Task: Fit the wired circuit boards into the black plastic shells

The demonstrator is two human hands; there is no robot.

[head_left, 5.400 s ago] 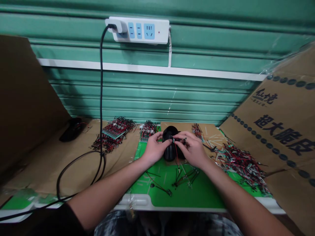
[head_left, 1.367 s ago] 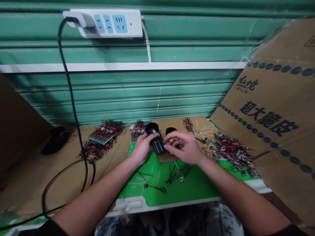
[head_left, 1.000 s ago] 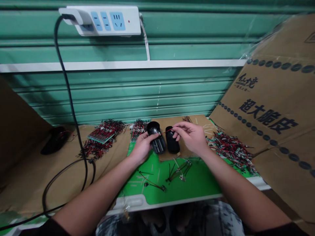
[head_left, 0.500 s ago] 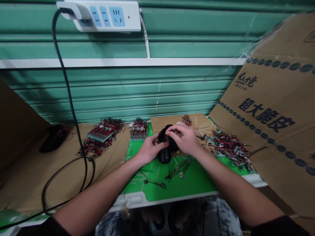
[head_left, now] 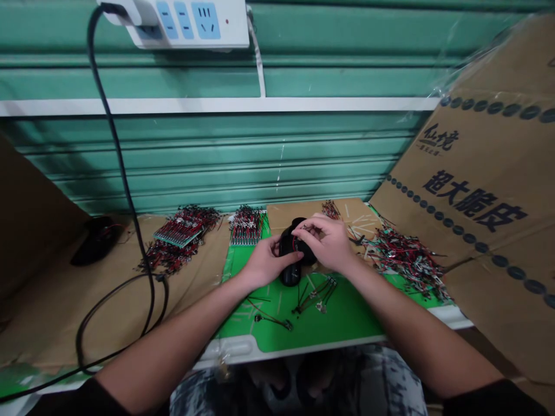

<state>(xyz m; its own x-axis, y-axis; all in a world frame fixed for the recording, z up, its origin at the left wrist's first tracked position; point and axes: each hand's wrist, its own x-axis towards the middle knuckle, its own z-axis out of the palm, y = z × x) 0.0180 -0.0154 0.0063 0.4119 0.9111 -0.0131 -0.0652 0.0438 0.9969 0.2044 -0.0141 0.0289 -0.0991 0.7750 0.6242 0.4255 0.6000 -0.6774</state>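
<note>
A black rounded plastic device (head_left: 290, 275) with a glossy front end lies over the green board, between my two hands. My left hand (head_left: 269, 263) is closed around its left side, the thumb pressed across its top. Above the device my right hand (head_left: 327, 242) is in a pinch, fingertips together at a thin red wire (head_left: 295, 244) that runs down to the device. What is at the wire's upper end is too small to make out. On the green board (head_left: 347, 323) in front lie a few loose wired parts (head_left: 318, 294) and a single wired piece (head_left: 274, 320).
Wired parts are heaped at right (head_left: 405, 260); strips of them stand at the back (head_left: 246, 225) and left (head_left: 186, 225). Another black device (head_left: 95, 242) lies far left. A black cable (head_left: 121, 167) hangs from the power strip (head_left: 217, 26). A cardboard sheet (head_left: 489, 173) leans at right.
The view has shifted slightly. My left thumb has slid a little to the right over the device. My right hand keeps its pinch in nearly the same place.
</note>
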